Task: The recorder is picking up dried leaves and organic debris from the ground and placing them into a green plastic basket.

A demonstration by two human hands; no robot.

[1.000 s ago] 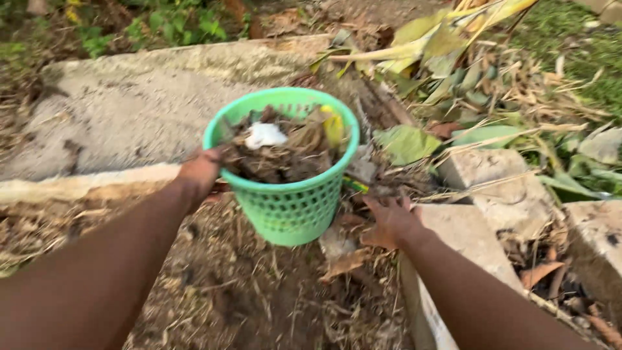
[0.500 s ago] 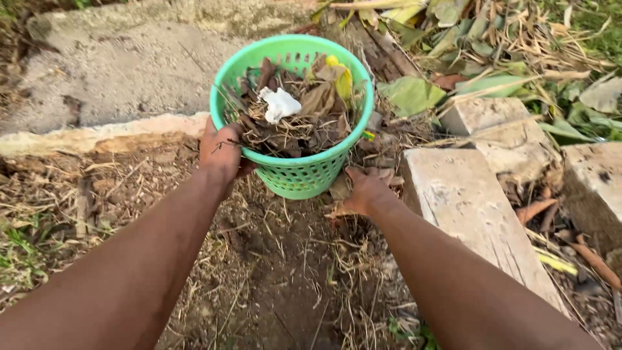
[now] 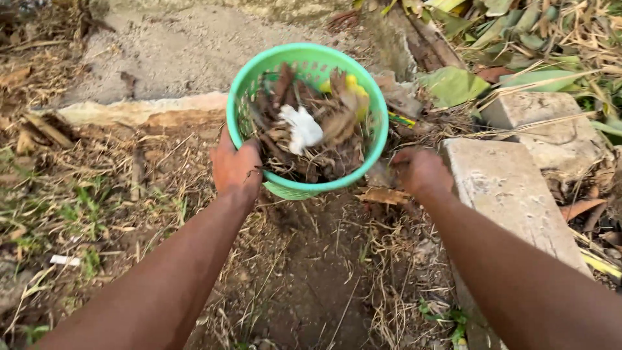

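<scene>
Head view looks down on bare, trodden ground (image 3: 311, 279), dark soil strewn with dry straw and a few thin green blades at the left. Across the top runs a rough grey concrete slab (image 3: 175, 58) with a pale chipped edge, and at the right a long concrete block (image 3: 512, 194) lies lengthwise, with a second, squarer block (image 3: 551, 123) beyond it. Green and yellowing fallen leaves (image 3: 466, 81) and dry stalks pile up in the top right corner.

Between the slab and the long block sits the green plastic basket (image 3: 310, 188), round, with a lattice wall. It is heaped to the rim with brown dry leaves and twigs (image 3: 327, 139), a crumpled white scrap (image 3: 303, 128) and a bit of yellow (image 3: 355, 87).

Left hand (image 3: 234, 170) clasps the near left side of the basket, its grip closed over the rim and wall. Right hand (image 3: 421, 172) hangs low, just beside the basket's right wall and above a dry brown leaf (image 3: 385, 196); its fingers curl inward, but the blur keeps me from telling whether they hold anything, probably not.

Handling the basket well here calls for a second hold on the far side, since a one-sided clasp on a heaped, flexible basket would likely tip it and spill the loose top layer. Keeping it level matters more than speed.
</scene>
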